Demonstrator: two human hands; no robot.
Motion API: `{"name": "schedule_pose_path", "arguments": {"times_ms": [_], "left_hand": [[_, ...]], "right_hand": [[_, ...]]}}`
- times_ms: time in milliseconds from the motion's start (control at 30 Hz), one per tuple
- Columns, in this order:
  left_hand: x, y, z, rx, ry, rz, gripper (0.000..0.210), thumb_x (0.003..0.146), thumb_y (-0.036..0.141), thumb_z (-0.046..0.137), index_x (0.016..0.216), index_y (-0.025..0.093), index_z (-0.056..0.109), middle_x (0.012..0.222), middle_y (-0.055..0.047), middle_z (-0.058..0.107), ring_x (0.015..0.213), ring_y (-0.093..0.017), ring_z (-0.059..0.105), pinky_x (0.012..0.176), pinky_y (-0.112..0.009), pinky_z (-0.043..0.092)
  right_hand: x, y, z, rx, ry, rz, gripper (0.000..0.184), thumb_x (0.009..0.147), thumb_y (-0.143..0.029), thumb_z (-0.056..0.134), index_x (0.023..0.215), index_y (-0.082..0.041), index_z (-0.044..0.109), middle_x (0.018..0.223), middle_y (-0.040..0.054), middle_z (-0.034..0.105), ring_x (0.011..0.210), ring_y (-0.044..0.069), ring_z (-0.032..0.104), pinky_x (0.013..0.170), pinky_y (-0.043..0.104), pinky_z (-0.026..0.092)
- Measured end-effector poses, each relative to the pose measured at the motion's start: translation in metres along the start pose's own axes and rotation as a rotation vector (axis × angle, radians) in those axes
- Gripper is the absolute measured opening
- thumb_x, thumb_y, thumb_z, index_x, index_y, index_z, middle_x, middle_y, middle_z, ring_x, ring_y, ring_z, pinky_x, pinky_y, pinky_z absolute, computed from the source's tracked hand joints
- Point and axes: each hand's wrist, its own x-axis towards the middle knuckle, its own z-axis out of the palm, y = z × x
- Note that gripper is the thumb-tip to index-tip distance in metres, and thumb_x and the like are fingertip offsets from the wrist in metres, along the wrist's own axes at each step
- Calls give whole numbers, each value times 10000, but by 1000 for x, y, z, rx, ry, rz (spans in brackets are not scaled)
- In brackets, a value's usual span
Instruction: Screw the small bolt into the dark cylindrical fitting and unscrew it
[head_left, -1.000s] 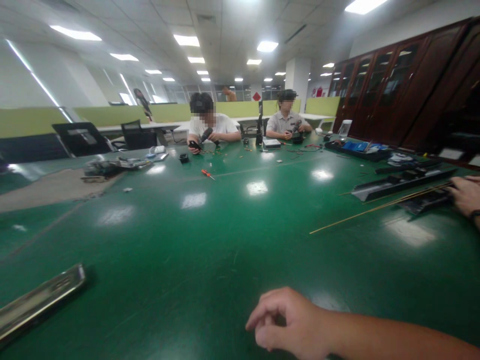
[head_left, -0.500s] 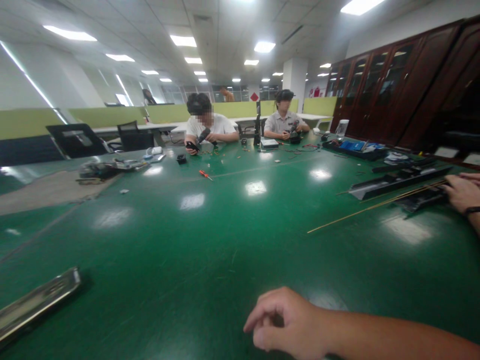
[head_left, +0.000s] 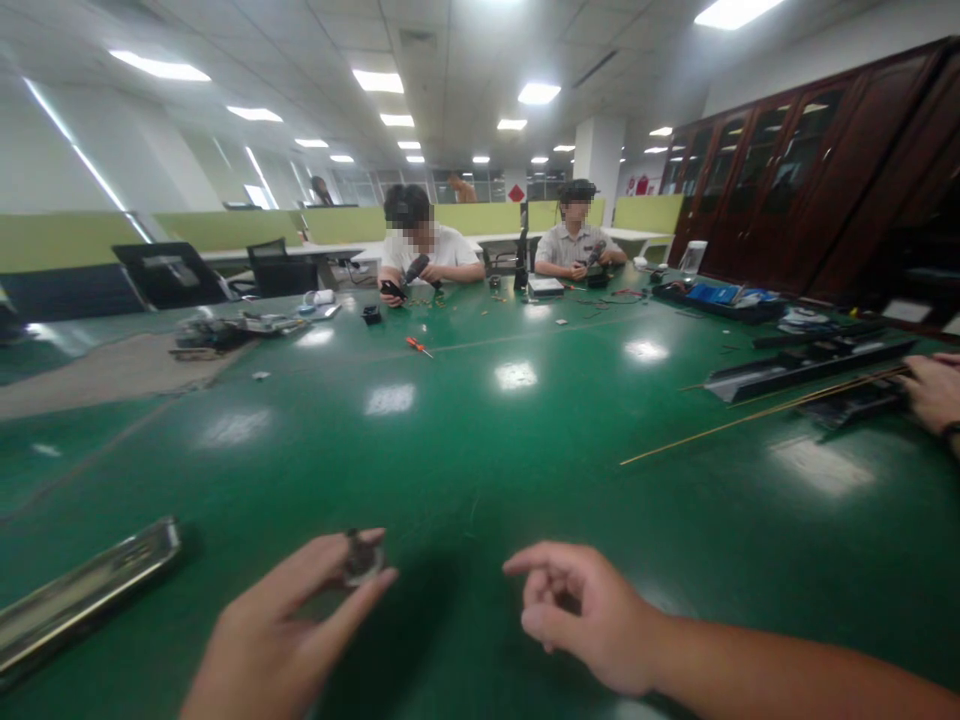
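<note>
My left hand [head_left: 289, 610] is over the near part of the green table [head_left: 420, 460], its thumb and fingers pinching a small dark part [head_left: 363, 560] with a greyish rounded edge. What kind of part it is cannot be made out. To its right, my right hand [head_left: 581, 610] hangs above the tabletop with the index finger stretched out and the other fingers loosely bent. Nothing shows in it, and it stays apart from the small part. A long shiny clear-and-gold case [head_left: 90, 595] lies left of my left hand.
At the right edge a co-worker's hand [head_left: 934, 390] touches thin yellow rods [head_left: 720, 432] beside black metal channels [head_left: 810, 370]. Two people [head_left: 442, 250] sit across the table, hand tools raised. An orange screwdriver [head_left: 418, 346] lies mid-table; scraps and parts [head_left: 225, 335] lie far left.
My left hand has come into view at the lower left with the small dark part pinched in it. My right hand's index finger has straightened and points left.
</note>
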Motion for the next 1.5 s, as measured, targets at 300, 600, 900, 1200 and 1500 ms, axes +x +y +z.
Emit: {"name": "schedule_pose_path", "arguments": {"times_ms": [300,600,900,1200,1500], "left_hand": [[-3,70,68,-38,-314,315,287,865,126,584,1107,265,651,985,-9,710,819,-159,694,696,-239,589],[-20,53,73,-97,-205,184,376,774,101,688,1104,255,591,919,7,689,802,-145,692,694,-207,578],[-15,56,74,-144,-140,368,236,912,174,607,1145,191,638,962,-43,705,837,-154,648,732,-254,576],[-21,54,77,-76,-103,392,215,964,273,534,1131,216,656,972,-30,727,814,-143,702,702,-245,604],[-20,57,76,-129,-140,373,235,972,292,532,1160,210,648,971,-33,723,841,-115,710,742,-184,600]], "right_hand": [[-2,-11,-3,-42,3,-102,481,659,-81,503,1127,-189,529,895,1,597,665,117,584,640,253,448],[-4,-19,1,-378,36,-114,392,684,-97,659,1065,-190,644,856,-2,656,699,139,587,670,254,468],[-4,-18,1,-424,38,-74,268,693,-116,684,952,-180,712,752,-11,639,605,121,556,578,213,434],[-2,-20,0,-522,50,-99,110,755,-195,705,858,-178,737,713,-6,658,667,142,581,620,226,416],[-1,-17,-3,-513,66,-78,87,794,-245,726,830,-171,754,697,-9,671,639,127,577,603,222,392]]}}
